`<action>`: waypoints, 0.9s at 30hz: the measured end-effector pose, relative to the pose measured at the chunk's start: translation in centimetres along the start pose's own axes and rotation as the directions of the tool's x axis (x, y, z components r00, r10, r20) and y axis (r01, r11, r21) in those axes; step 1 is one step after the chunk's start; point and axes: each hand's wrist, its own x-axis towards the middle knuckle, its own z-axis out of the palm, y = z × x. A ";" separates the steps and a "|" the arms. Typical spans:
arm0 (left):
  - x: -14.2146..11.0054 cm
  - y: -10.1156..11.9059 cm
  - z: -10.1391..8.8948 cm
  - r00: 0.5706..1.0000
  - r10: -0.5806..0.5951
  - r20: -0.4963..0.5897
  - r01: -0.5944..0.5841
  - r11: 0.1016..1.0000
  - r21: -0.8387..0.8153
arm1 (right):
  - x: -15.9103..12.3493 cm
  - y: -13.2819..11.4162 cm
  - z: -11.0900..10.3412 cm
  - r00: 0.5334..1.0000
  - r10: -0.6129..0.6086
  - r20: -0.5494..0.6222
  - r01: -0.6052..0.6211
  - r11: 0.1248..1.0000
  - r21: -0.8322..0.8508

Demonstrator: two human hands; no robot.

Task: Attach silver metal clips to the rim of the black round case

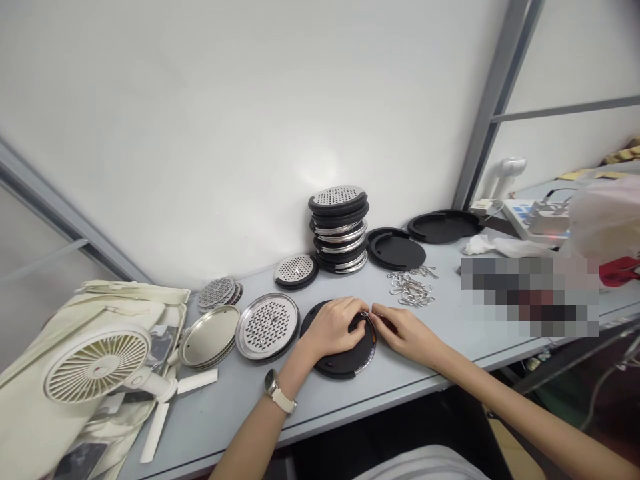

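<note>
The grey worktop (240,407) carries everything. On it, right under both hands, lies a black round disc (345,360) with a shiny metal rim along its right edge; it lies flat and, being round, shows no long axis. The left hand (334,327) lies spread over the top of the disc, palm down, its grip pressing rather than closing, with the fingertips reaching the disc's far right edge. The right hand (407,333) comes in from the disc's right side, thumb and forefinger pinched together on a small metal clip (365,313) at that same edge, so the two grips meet there, touching or nearly so. The clip's exact seating on the rim is too small to tell. Both hands are equally near the disc; the left is on it, the right beside it. Beyond the right hand, near but apart, lies a loose heap of wire clips (413,288). Left of the left hand lies a perforated steel plate (267,325), just beside the disc.
</note>
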 end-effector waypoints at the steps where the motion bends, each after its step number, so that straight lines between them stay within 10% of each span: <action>1: 0.0 0.0 0.0 1.000 0.000 -0.001 0.000 1.000 0.001 | 0.0 0.0 0.0 1.000 0.002 0.000 -0.002 1.000 0.003; 27: 0.0 0.1 0.0 0.998 -0.053 -0.040 0.053 0.999 -0.004 | 0.1 0.0 0.0 1.000 -0.015 0.028 0.016 0.999 -0.045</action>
